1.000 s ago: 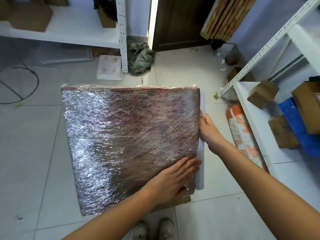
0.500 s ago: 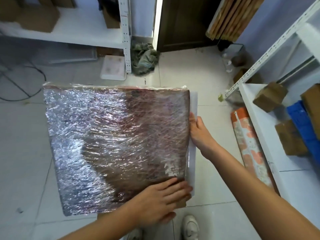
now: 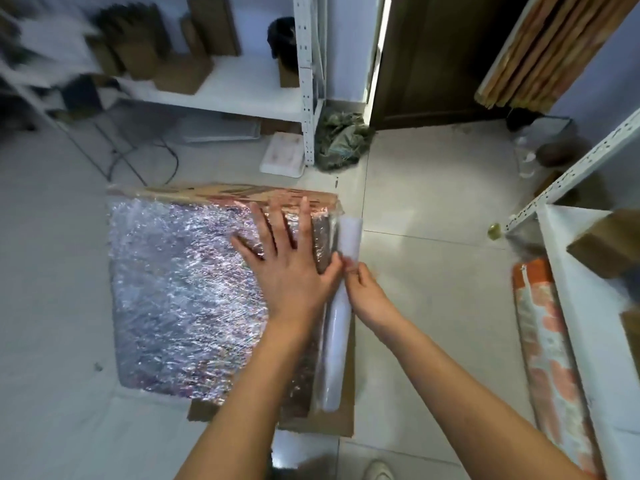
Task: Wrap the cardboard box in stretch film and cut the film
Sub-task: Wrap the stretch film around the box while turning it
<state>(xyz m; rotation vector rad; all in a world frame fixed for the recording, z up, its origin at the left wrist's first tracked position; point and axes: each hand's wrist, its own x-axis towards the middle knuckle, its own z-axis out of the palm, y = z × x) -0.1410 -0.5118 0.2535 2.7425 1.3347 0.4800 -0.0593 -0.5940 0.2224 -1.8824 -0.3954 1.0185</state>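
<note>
At frame centre, the left hand [image 3: 287,268] presses flat on the film-wrapped cardboard box [image 3: 194,299], while the right hand [image 3: 363,289] pinches the stretch film roll [image 3: 337,317] lying lengthwise along the box's right edge.

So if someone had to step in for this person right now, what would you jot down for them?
Left hand: flat, fingers spread, pressing on the wrapped box near its far right corner.
Right hand: pinching the film roll, which lies along the box's right edge.
The box lies flat on the floor, over a piece of cardboard.
Done: the top face is covered in film.
Left: the film looks still joined to the roll, so it needs cutting; smooth down the loose end afterwards.
</note>
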